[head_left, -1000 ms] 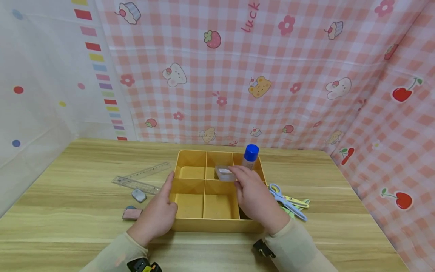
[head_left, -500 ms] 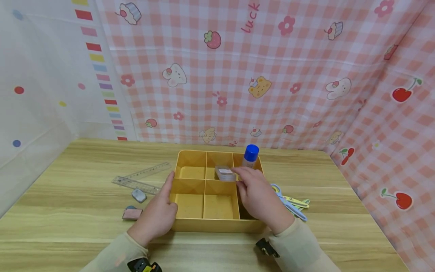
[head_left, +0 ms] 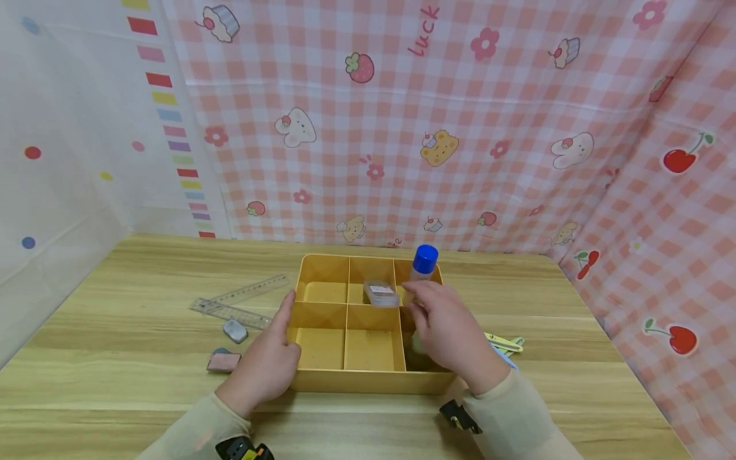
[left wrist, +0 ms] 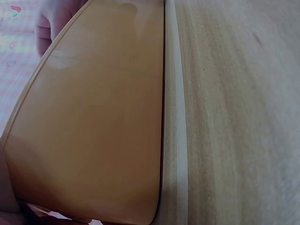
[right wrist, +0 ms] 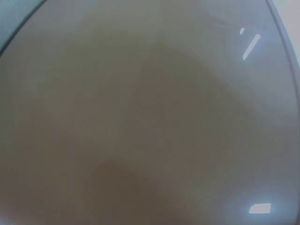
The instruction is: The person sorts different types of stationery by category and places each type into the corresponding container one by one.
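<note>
Blue-capped tube (head_left: 425,262) might topple if the right hand (head_left: 451,329), seemingly empty though its palm is hidden, brushes it; left hand (head_left: 266,359), index straight, rests against yellow organiser (head_left: 374,382).

Head view evenly bright, soft shadow on the bench (head_left: 345,418) beside the yellow tray (head_left: 368,382); left wrist view dimmer; right wrist view murky, blurred, white glare at right.

the left hand (head_left: 261,364) rests against the left side of the yellow box (head_left: 368,383), index finger straight, its tip at the rim. the right hand (head_left: 451,332) is over the box's right part, index finger and thumb apart. both forearms, in pale sleeves (head_left: 198,425), reach in from the box's near side.
</note>
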`<state>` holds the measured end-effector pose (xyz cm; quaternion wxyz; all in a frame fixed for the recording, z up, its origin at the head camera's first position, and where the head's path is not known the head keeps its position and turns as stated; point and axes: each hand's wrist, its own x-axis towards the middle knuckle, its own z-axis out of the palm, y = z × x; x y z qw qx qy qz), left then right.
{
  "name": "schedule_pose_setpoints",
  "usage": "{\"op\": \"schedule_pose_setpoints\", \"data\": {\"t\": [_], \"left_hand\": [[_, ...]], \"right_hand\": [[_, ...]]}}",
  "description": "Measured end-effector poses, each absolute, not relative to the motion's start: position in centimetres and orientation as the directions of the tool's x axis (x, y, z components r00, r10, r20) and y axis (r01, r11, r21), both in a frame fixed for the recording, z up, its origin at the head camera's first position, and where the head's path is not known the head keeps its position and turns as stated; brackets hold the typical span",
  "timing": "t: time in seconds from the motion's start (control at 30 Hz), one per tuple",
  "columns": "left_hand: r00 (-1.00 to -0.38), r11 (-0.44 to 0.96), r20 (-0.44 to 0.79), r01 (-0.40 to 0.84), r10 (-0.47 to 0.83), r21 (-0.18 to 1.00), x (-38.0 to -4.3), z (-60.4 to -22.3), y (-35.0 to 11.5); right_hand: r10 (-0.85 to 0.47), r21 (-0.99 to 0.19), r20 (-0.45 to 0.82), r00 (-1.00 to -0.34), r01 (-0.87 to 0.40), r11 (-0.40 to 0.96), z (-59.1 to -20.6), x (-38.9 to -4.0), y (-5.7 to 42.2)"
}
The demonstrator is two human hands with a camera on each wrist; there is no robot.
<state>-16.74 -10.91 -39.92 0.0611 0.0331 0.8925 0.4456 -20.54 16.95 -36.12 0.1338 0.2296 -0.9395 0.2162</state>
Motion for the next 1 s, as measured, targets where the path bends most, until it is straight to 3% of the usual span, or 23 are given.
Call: {"op": "schedule_pose_setpoints", "data": {"t": [1.0], "left_hand": [[-0.991,0.597,-0.059,0.026,0.122,0.802,-16.8,-40.2,-11.0]], "right_hand": [[-0.328,-0.338,0.164,-0.930,-0.365,0.868,-34.8,-20.4,19.2]]}}
